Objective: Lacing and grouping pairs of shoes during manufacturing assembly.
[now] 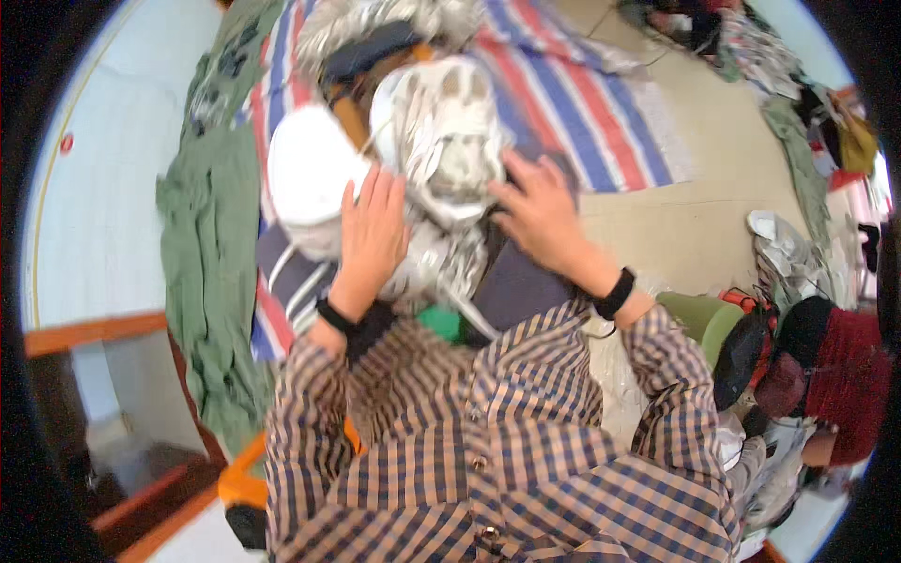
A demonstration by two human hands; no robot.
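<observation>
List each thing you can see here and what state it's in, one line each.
Left hand: open, flat, pressing on the white patterned garment.
Right hand: open, fingers spread, resting on the pile's right side.
White patterned garment: crumpled, bunched on top of the pile.
Plain white garment: bundled, left of the patterned one.
Green garment: spread out, unfolded, wrinkled.
Striped sheet: laid out under the pile.
Dark cloth: lying flat below the right hand.

A red, white and blue striped sheet (601, 103) is spread on the beige floor (694, 225), with green garments (211, 244) and scattered clothing (798, 253) laid alongside.
</observation>
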